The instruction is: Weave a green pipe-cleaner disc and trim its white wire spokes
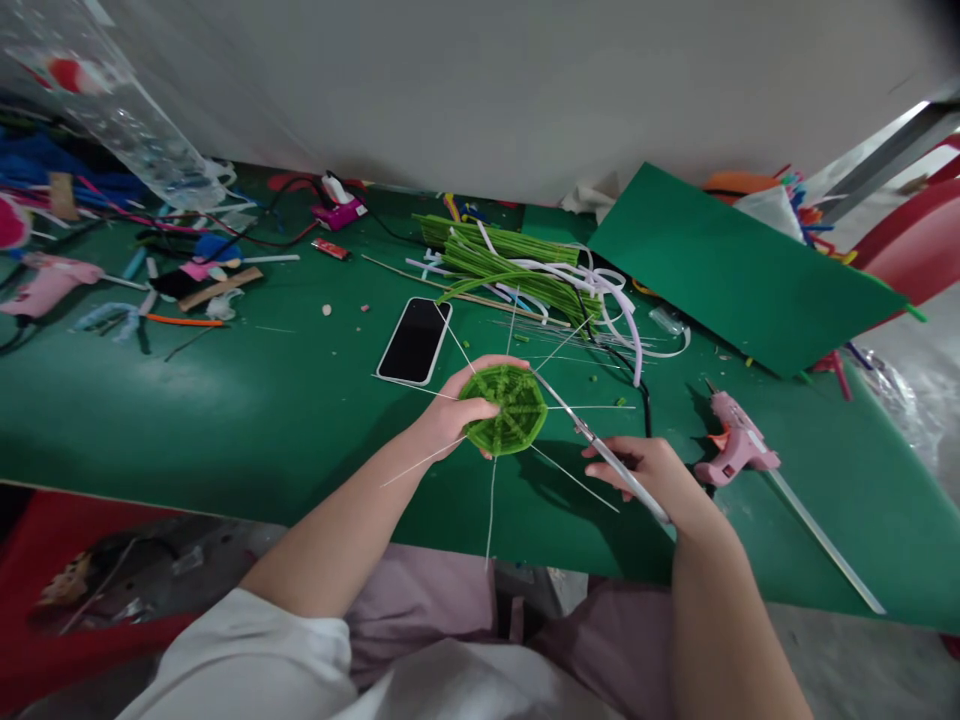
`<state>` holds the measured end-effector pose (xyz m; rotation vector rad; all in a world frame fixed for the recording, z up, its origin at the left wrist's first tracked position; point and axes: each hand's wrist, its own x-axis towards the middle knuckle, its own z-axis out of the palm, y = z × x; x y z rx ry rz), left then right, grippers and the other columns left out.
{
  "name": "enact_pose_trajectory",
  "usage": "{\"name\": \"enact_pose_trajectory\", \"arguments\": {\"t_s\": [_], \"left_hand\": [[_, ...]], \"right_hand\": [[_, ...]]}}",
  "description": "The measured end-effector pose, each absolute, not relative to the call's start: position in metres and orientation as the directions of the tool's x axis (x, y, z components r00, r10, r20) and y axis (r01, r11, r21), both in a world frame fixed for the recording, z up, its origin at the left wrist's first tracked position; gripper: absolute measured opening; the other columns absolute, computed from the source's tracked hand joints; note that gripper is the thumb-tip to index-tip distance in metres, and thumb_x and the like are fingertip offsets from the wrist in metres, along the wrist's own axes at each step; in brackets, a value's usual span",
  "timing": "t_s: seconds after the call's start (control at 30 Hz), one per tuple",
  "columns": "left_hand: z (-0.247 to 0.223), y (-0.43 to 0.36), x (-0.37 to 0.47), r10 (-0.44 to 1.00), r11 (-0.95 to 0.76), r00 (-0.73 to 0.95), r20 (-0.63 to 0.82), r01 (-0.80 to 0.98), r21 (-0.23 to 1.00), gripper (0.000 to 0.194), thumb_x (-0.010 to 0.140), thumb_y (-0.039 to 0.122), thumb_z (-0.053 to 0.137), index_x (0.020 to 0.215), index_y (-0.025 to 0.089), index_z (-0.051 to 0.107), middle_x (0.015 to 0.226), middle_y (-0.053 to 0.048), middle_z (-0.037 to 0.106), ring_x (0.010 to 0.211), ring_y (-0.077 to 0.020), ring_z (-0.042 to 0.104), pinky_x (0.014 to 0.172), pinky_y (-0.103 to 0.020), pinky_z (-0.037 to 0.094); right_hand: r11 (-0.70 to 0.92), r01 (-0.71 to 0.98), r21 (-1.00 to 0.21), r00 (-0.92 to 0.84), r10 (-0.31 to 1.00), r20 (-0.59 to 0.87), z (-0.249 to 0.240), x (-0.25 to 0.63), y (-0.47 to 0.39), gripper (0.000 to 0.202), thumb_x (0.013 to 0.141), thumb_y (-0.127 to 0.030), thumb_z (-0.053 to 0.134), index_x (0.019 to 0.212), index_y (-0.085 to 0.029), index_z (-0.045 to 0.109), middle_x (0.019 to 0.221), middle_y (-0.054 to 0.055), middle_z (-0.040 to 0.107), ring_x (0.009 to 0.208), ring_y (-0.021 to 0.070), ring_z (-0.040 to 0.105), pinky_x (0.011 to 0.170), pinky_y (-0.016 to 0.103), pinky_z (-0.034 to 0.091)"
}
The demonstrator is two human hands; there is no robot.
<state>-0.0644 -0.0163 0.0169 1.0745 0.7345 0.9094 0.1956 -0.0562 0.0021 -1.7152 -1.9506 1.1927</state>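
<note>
A round green disc point(510, 425), woven from fuzzy pipe cleaner, sits in my left hand point(452, 405), thumb across its face and fingers behind it. Several thin pale wires point(592, 407) stick out from its rim like spokes. My right hand point(649, 470) is closed around slim silver scissors point(619, 465), seen edge-on. Their narrow tip touches or overlaps the disc's upper right edge; which of the two I cannot tell. Beyond the disc lies a bundle of green pipe cleaners point(517, 250), one bent stem reaching toward it.
A phone point(415, 341) lies left of the bundle. At right rests a pink glue gun point(739, 440) with a long clear stick; another pink glue gun point(52, 283) is far left. A green board point(742, 270) leans at the back right. A black cable point(647, 400) crosses the green table point(187, 430).
</note>
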Motion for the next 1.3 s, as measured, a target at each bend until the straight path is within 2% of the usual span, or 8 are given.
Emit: {"name": "enact_pose_trajectory", "arguments": {"t_s": [0.07,0.23,0.47,0.77,1.07,1.17,1.3], "left_hand": [[0.018,-0.016,-0.064,0.896,0.221,0.430,-0.111,-0.217,0.951,0.046,0.066,0.010,0.051,0.109,0.025,0.053,0.104,-0.006,0.058,0.077,-0.0205,0.063,0.052,-0.027,0.053],[0.021,-0.016,-0.066,0.861,0.321,0.442,-0.250,-0.093,0.942,0.052,0.064,0.010,0.045,0.113,0.028,0.049,0.105,-0.007,0.056,0.067,-0.0210,0.063,0.036,-0.024,0.048],[0.023,-0.016,-0.064,0.821,0.387,0.486,-0.301,-0.085,0.918,0.055,0.061,0.010,0.045,0.113,0.029,0.049,0.101,-0.007,0.055,0.068,-0.0220,0.063,0.035,-0.024,0.049],[0.024,-0.017,-0.066,0.804,0.383,0.517,-0.292,-0.075,0.921,0.055,0.061,0.011,0.046,0.114,0.027,0.049,0.107,-0.009,0.053,0.062,-0.0185,0.062,0.037,-0.026,0.050],[0.024,-0.019,-0.064,0.802,0.381,0.535,-0.267,-0.113,0.917,0.057,0.060,0.010,0.047,0.114,0.027,0.049,0.109,-0.008,0.054,0.069,-0.0190,0.062,0.037,-0.022,0.048],[0.024,-0.020,-0.064,0.806,0.383,0.529,-0.266,-0.123,0.916,0.056,0.060,0.009,0.046,0.112,0.026,0.050,0.108,-0.008,0.054,0.068,-0.0203,0.062,0.035,-0.023,0.048],[0.025,-0.020,-0.063,0.803,0.399,0.526,-0.282,-0.123,0.909,0.056,0.060,0.009,0.047,0.113,0.025,0.049,0.104,-0.008,0.056,0.068,-0.0196,0.063,0.035,-0.021,0.047]], "right_hand": [[-0.087,0.672,-0.735,-0.246,0.911,-0.333,0.002,0.193,-0.058,0.046,0.068,-0.054,0.059,0.087,-0.013,0.068,0.054,0.001,0.052,0.044,0.0111,0.044,0.040,0.023,0.037],[-0.157,0.675,-0.721,-0.212,0.894,-0.394,0.004,0.190,-0.063,0.043,0.068,-0.053,0.058,0.083,-0.013,0.066,0.052,-0.001,0.049,0.042,0.0096,0.042,0.038,0.021,0.035],[-0.290,0.609,-0.738,-0.212,0.837,-0.504,0.015,0.188,-0.073,0.046,0.067,-0.052,0.058,0.086,-0.011,0.063,0.046,-0.005,0.042,0.037,0.0085,0.038,0.036,0.021,0.031],[-0.167,0.613,-0.772,-0.261,0.880,-0.398,0.013,0.187,-0.086,0.049,0.068,-0.055,0.055,0.086,-0.010,0.063,0.049,-0.005,0.037,0.040,0.0059,0.029,0.038,0.021,0.022],[-0.278,0.625,-0.729,-0.140,0.879,-0.455,0.015,0.180,-0.093,0.045,0.066,-0.059,0.055,0.073,-0.015,0.059,0.043,-0.007,0.037,0.035,0.0076,0.034,0.036,0.022,0.024],[-0.280,0.657,-0.700,-0.103,0.886,-0.451,0.015,0.179,-0.095,0.044,0.066,-0.060,0.055,0.068,-0.016,0.057,0.041,-0.006,0.037,0.035,0.0086,0.037,0.035,0.021,0.026],[-0.241,0.669,-0.703,-0.119,0.899,-0.421,0.015,0.179,-0.098,0.044,0.067,-0.058,0.055,0.071,-0.015,0.060,0.045,-0.005,0.041,0.037,0.0078,0.038,0.036,0.020,0.027]]}}
